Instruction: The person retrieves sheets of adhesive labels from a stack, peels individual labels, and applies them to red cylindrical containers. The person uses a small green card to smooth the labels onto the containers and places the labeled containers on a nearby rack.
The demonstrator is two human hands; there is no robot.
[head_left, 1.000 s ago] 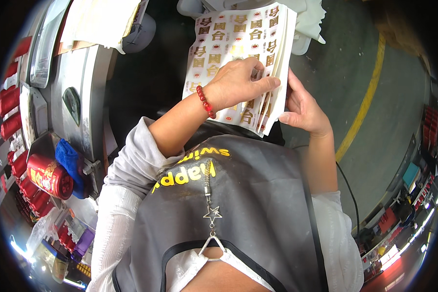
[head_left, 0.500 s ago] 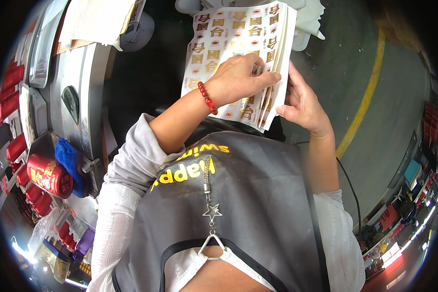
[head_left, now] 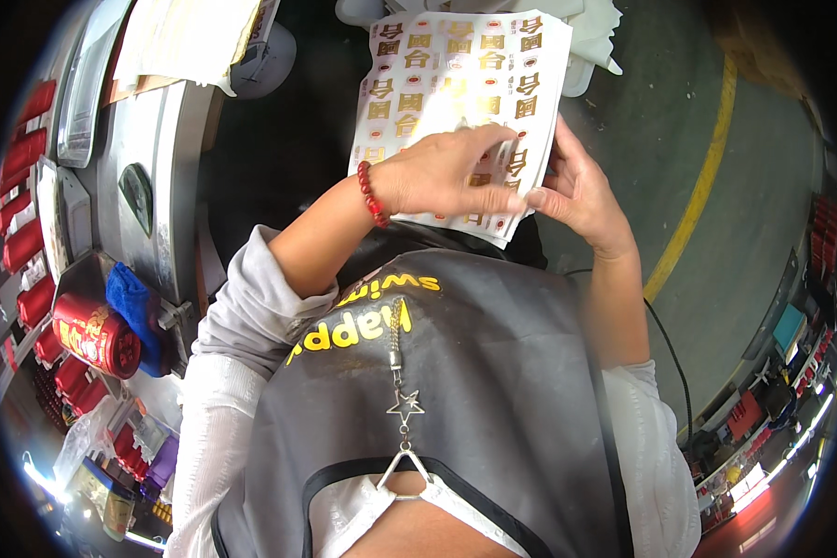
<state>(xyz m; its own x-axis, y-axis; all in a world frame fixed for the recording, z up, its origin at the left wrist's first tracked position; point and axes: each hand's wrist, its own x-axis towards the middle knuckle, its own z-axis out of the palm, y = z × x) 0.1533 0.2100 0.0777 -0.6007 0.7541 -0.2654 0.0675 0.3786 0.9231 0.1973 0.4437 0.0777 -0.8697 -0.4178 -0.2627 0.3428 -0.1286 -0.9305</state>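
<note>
**Printed sheets now lie more evenly under your left hand**

Half a second ago, several page edges fanned out along the right side of your stack of printed sheets (head_left: 456, 93); now the top sheet reaches almost to that side, and the fan has nearly gone. Your left hand (head_left: 442, 177) has drawn back a little toward you, its thumb now lower, beside your right thumb. Your right hand (head_left: 581, 200) has barely shifted.

The stack lies in front of you, beyond your apron (head_left: 474, 372). Your left hand is over its near half, open, with a gap between thumb and forefinger; it is slightly blurred, so you cannot be sure how firmly it touches the paper. Your right hand is at the stack's right edge, thumb at the front and fingers partly hidden behind; whether it grips the sheets cannot be told.

Counted: two hands, one stack, its sheets too closely layered to number. You wear one red bead bracelet (head_left: 370, 193) on the left wrist, and one star pendant (head_left: 405, 407) hangs over the apron. To your left are one red can (head_left: 96, 337) and one blue cloth (head_left: 132, 307) just beside it; on the floor to your right runs one yellow line (head_left: 697, 200).
</note>
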